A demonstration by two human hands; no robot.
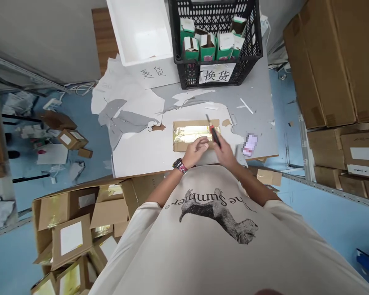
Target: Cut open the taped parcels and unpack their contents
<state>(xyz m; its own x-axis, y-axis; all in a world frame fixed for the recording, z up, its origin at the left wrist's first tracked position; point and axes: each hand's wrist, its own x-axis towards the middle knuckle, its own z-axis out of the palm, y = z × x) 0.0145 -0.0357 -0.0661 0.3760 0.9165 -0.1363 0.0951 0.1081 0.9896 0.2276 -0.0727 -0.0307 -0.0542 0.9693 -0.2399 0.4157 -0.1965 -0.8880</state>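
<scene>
A flat cardboard box [180,146] lies on the worktable, with shiny yellowish tape and a white label across its top. My right hand [224,152] is wrapped round a red and black utility knife [214,133], its thin blade pointing away from me over the right end of the box. At the near edge of the box is my left hand [196,150], its fingers loosely bent and holding nothing that I can see. Whether it touches the cardboard is hard to tell. A phone [250,144] with a blurred screen lies to the right.
At the back stand a white foam bin [147,55] and a black plastic crate [187,71] holding several green and white cartons. Torn paper [123,119] covers the table's left side. A large carton full of boxes [70,237] is at lower left; stacked cartons [326,69] rise on the right.
</scene>
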